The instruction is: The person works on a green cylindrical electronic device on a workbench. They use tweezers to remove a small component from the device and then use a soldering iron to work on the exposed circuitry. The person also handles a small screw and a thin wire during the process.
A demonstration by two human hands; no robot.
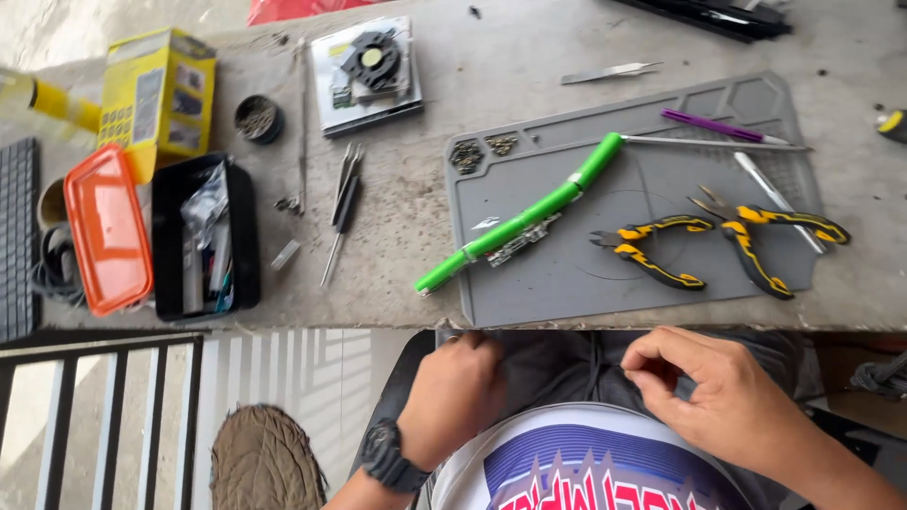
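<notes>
fingers of the right hand (723, 397) curl inward, thumb and forefinger pinched close together above the lap; whether something tiny sits between them i cannot tell. the left hand (453, 392), with a dark wristwatch (387, 455) on its wrist, is balled up against the dark grey trousers (557, 364), its fingertips turned under and hidden, so i cannot tell what, if anything, it grips.

both hands hang below the edge of the rough grey concrete tabletop (397, 217), well apart from the tools. nearest to them, on the grey rubber work mat (661, 189), lies the long bright green wrapped battery pack with a small circuit strip along its side (520, 219), running diagonally from the mat's middle out over its left edge. just to its right lie two pairs of yellow-and-black handled pliers (652, 250) (770, 241), and further back a purple-handled pick (718, 126) and a slim silver tool (775, 194).

left of the mat sit thin metal tweezers (342, 194), an open black plastic parts box (203, 236) with its orange lid (106, 227) beside it, a yellow cardboard box (161, 90), and a small cooling fan on a white board (370, 68).

judging from this, the work is at a pause, hands at the lap and clothing. any return to the green pack calls for lifting both hands over the table edge and reaching forward.
</notes>
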